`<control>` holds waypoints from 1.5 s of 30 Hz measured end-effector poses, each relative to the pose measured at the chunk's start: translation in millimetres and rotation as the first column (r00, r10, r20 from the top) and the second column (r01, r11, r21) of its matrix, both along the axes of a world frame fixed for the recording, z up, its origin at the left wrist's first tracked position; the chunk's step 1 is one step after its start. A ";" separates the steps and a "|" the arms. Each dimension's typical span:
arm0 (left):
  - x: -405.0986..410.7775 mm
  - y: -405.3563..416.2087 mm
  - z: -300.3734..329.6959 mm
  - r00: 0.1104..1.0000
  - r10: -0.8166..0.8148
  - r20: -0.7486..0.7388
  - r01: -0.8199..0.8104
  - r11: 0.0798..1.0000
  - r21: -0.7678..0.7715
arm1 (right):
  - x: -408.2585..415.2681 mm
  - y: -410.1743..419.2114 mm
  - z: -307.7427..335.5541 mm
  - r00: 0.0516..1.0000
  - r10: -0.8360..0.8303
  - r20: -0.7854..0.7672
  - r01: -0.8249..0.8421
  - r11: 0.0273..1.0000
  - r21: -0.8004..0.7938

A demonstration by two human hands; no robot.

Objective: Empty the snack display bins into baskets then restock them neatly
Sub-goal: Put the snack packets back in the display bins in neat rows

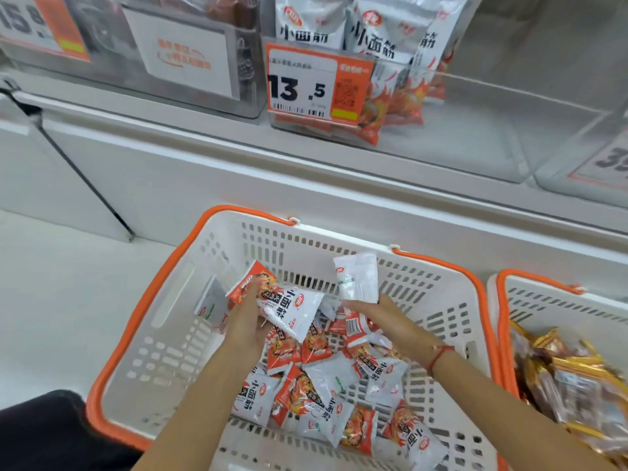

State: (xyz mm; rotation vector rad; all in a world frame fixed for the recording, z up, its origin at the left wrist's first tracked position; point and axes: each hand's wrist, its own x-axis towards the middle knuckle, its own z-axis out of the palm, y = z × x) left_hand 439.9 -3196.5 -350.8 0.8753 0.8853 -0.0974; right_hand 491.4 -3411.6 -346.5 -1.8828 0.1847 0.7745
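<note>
Gripping snack packets (295,309) over the white basket (142,334), left hand (246,321); right hand (380,312) pinches one white packet (358,277).

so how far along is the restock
Done: a few packets already stand in the clear bin. In hand: left hand grips packets, right hand holds one over the white basket. Left: many loose packets there, plus the second basket.
</note>
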 end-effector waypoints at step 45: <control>0.8 -72.5 166.1 0.638 -0.750 0.174 0.472 0.560 0.681 | -47.4 16.1 170.7 0.796 -0.119 0.594 0.067 0.992 0.110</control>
